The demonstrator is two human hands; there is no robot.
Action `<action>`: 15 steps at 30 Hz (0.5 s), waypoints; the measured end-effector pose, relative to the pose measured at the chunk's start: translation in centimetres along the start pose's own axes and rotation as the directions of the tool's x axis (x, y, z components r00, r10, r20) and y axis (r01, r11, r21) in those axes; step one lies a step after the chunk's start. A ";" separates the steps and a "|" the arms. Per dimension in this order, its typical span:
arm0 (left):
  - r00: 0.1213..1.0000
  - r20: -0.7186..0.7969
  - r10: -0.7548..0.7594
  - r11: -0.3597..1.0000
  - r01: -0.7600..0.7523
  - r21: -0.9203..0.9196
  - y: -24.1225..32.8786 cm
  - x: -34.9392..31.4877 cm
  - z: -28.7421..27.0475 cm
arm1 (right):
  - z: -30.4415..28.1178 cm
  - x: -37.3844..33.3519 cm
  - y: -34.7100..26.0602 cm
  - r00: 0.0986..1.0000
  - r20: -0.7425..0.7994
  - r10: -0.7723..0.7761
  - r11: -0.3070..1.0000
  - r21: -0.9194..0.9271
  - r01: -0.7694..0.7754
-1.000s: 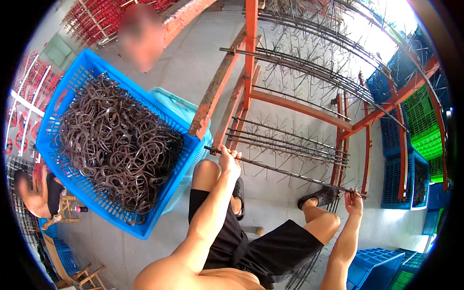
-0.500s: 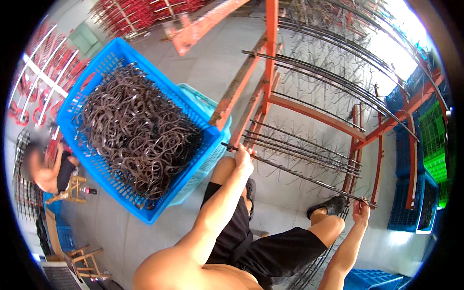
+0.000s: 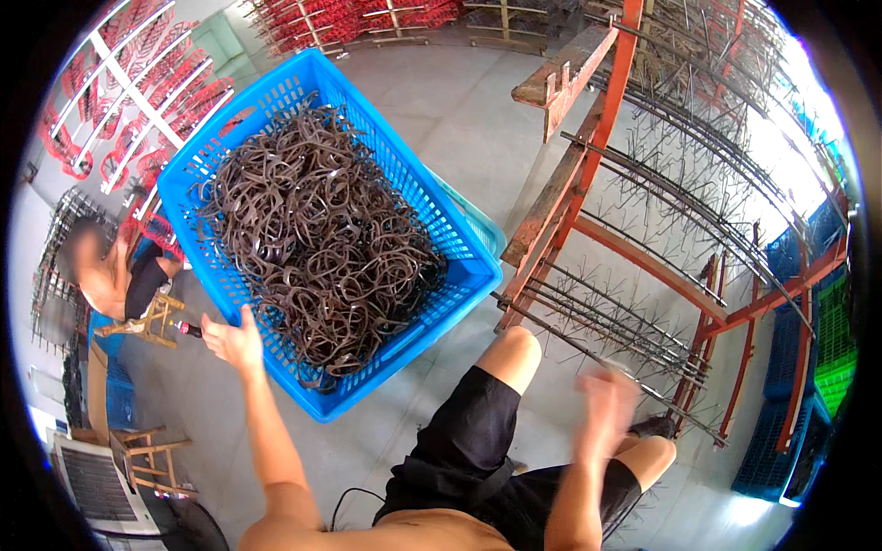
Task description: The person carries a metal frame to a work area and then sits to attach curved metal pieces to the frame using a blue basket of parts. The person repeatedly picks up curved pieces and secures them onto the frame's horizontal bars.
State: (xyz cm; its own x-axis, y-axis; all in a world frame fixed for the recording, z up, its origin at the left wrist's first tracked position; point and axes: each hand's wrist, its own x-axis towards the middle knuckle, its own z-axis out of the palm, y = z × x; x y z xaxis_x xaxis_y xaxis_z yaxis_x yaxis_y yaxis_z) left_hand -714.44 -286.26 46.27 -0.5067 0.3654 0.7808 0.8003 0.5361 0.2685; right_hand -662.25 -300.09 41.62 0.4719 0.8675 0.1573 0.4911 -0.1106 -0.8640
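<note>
My left hand (image 3: 234, 342) is open, fingers spread, beside the near left side of a blue plastic basket (image 3: 328, 404). A heap of thin dark brown, shiny curved strips or loops (image 3: 312, 239) fills that basket; their kind I cannot make out. Smeared by motion, my right hand (image 3: 608, 409) is in front of my knees, near a long dark rod (image 3: 559, 332). That rod lies across the lower near side of an orange metal rack (image 3: 657, 269), and neither hand is on its ends.
Several hooked rods (image 3: 643, 335) span the rack. Beneath the blue basket sits a pale teal one (image 3: 478, 225). Blue and green crates (image 3: 767, 441) stand at right. To the left, another person (image 3: 101, 275) sits on a wooden stool (image 3: 147, 321), near red parts on racks (image 3: 138, 101).
Both hands have let go of the rod's ends. My left hand has moved left to the basket's side, my right hand inward to the left. The view has shifted leftward.
</note>
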 end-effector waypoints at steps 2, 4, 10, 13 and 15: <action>0.899 0.387 -0.204 0.922 0.310 -0.233 -3.6 1.7 3.3 | 12.9 0.2 -5.5 0.938 0.347 -0.007 0.999 0.037 -0.006; 0.611 0.759 -0.224 0.514 0.736 -0.441 -6.0 1.7 5.1 | 22.3 -0.2 -8.0 0.798 0.539 0.269 0.938 0.040 -0.343; 0.678 0.715 -0.173 0.494 0.688 -0.533 -5.6 0.7 4.0 | 31.4 -2.3 -8.0 0.962 0.113 0.249 0.952 0.154 -0.265; 0.726 0.660 -0.195 0.514 0.648 -0.562 -3.8 -0.1 2.3 | 31.2 -1.4 -7.2 0.987 0.045 0.153 0.975 0.155 -0.158; 0.791 0.588 -0.169 0.512 0.580 -0.634 -2.8 -0.9 1.5 | 31.2 0.0 -6.6 0.999 0.014 0.045 0.994 0.100 -0.046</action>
State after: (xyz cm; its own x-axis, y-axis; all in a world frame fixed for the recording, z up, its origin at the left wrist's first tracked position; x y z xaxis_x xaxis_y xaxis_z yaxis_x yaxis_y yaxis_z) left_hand -716.71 -286.93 43.99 -0.7243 0.6460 0.2412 0.3191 0.0039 0.9477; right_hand -688.34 -284.19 32.40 0.4832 0.8684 0.1116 0.3932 -0.1014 -0.9138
